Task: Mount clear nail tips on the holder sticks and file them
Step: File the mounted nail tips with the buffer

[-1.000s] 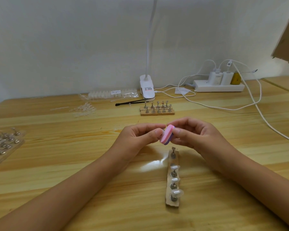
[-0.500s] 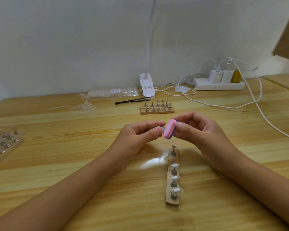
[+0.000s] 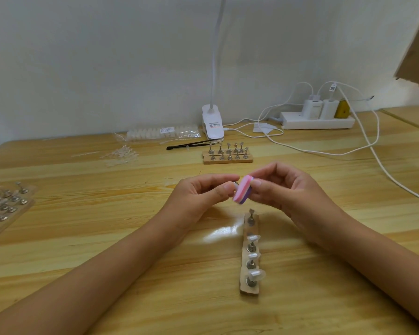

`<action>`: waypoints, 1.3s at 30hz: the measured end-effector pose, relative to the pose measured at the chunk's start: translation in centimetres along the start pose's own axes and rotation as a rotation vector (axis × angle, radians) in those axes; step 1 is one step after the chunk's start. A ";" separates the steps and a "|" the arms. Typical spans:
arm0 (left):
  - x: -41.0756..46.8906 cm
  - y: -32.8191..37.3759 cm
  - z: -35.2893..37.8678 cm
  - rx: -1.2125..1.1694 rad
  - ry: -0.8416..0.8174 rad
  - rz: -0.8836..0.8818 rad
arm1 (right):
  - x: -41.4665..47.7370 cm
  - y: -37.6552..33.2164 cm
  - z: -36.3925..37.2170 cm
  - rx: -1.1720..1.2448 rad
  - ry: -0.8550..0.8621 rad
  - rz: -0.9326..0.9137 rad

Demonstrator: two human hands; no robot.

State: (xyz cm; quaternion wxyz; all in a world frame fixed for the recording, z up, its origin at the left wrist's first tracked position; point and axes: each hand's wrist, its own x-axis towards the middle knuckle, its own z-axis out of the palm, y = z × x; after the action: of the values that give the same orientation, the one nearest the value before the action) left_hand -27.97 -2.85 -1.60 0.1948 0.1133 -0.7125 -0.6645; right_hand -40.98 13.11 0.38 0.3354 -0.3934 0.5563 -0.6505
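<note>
My right hand (image 3: 286, 192) pinches a small pink and purple file block (image 3: 242, 193) above the table. My left hand (image 3: 198, 194) pinches a holder stick with a nail tip (image 3: 234, 184), mostly hidden behind its fingertips, against the block's pink face. Below the hands lies a narrow wooden base strip (image 3: 250, 291) with several metal holder sticks; three carry clear nail tips (image 3: 255, 274), and the farthest stick (image 3: 251, 213) is bare.
A second wooden base with bare holder sticks (image 3: 228, 155) stands farther back. Loose clear nail tips (image 3: 121, 155), a bag of tips (image 3: 162, 131), black tweezers (image 3: 189, 144), a clip lamp (image 3: 213, 124), a power strip (image 3: 317, 120) with cables and a tray of holders (image 3: 3, 209) surround it.
The file block has tilted and shifted slightly up along the tip held in my left hand. Both hands stay close together above the strip.
</note>
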 end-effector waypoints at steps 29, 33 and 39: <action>-0.1 0.5 0.1 -0.144 -0.032 0.006 | -0.2 -0.1 0.8 -0.001 -0.008 0.002; -0.1 0.6 0.1 -0.154 -0.024 0.005 | -0.3 -0.2 1.1 -0.021 0.027 -0.033; 0.1 0.4 0.1 -0.157 -0.033 -0.002 | -0.4 -0.4 1.2 -0.024 -0.001 -0.012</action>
State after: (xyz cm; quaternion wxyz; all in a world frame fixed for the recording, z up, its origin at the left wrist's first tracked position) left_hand -28.04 -2.79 -1.21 0.1905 0.0873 -0.6613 -0.7202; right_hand -39.74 13.00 0.78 0.3270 -0.4009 0.5616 -0.6458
